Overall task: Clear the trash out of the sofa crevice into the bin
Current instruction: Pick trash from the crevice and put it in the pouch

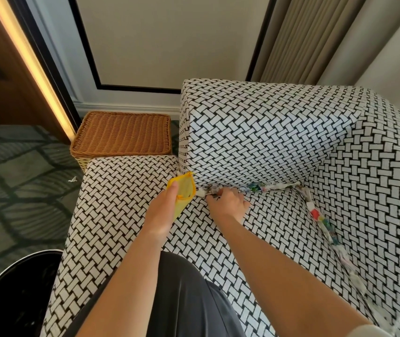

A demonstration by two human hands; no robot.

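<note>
Gripping a yellow item (183, 190), the L hand (162, 215) hangs over the sofa (267, 132) seat, thumb on top and fingers curled round it. It may be a small dustpan or a mesh pouch; the head cam doesn't settle which. Its far end sits just beside the back crevice.

R hand (228, 203) is knuckles-up at that crevice, fingers curled down onto a crumpled wad of the trash (267, 187) and holding it, right next to the yellow item. The trash is printed paper, white w/ red, green and blue bits. It's stuffed along the seam btwn seat and backrest, then turns the corner and runs down the side seam toward the near R edge of the frame. That near end is blurred.

Bin (11, 288), black and round, stands on the carpet (23, 190) at lower L, touching or just beside the sofa's front corner and well apart from both hands. One small white scrap (73, 179) lies on the carpet near the seat's L side.

Wicker basket (121, 135) sits behind the low seat end, against the wall. Curtain (303, 37) hangs at upper R, behind the backrest.
</note>
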